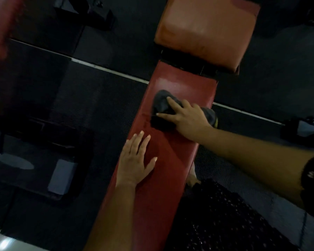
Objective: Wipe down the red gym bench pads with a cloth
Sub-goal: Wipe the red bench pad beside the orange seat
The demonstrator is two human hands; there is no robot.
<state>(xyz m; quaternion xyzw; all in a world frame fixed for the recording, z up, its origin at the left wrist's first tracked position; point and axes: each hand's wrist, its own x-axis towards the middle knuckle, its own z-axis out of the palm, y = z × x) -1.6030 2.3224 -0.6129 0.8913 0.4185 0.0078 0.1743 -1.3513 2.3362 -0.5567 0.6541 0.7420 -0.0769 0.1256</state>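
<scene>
The long, narrow dark-red vinyl bench pad lies flat and runs diagonally from the lower centre up toward the right; its far end shows a pale sheen. Beyond that end, across a dark gap, sits the squarish, thicker orange-red cushion pad, paler, with rounded corners. A crumpled dark grey cloth is bunched on the long pad's far half; one end reaches the pad's right edge, where a yellow patch shows. The right hand presses on the cloth, fingers spread; the left hand lies flat on bare pad just beside it.
</scene>
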